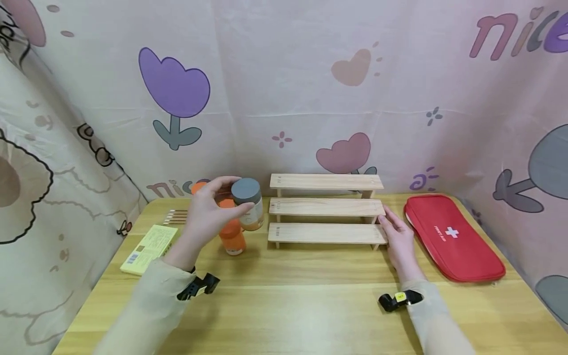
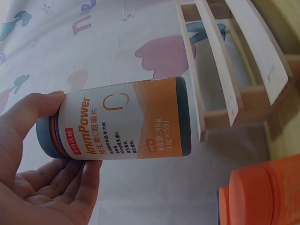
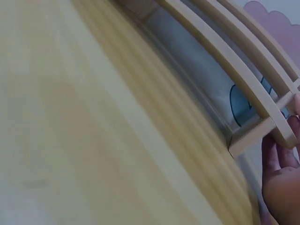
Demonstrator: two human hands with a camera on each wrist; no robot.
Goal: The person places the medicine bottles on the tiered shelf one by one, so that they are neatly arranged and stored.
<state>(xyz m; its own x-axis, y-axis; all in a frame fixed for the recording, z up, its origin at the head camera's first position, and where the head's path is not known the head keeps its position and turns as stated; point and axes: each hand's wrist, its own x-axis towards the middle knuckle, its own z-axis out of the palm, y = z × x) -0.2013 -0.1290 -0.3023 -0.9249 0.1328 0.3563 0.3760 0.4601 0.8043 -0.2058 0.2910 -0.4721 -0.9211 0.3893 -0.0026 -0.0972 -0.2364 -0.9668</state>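
Observation:
My left hand (image 1: 201, 219) grips a vitamin C bottle (image 1: 253, 212) near its grey cap, thumb on one side and fingers on the other. Its white-and-orange label faces the camera in the left wrist view, and it is held up just left of a three-step wooden rack (image 1: 326, 232). At the rack's right end, my right hand (image 1: 398, 239) holds the ends of the lower steps; in the right wrist view its fingers curl under a step, partly cut off by the frame. An orange bottle (image 1: 233, 240) stands below the left hand, and another orange top (image 1: 198, 187) shows behind it.
A red first-aid pouch (image 1: 461, 244) lies right of the right hand. On the left are a yellow box (image 1: 148, 250) and several thin white-tipped sticks (image 1: 176, 216). A patterned cloth (image 1: 266, 74) hangs behind the wooden table (image 1: 284, 315).

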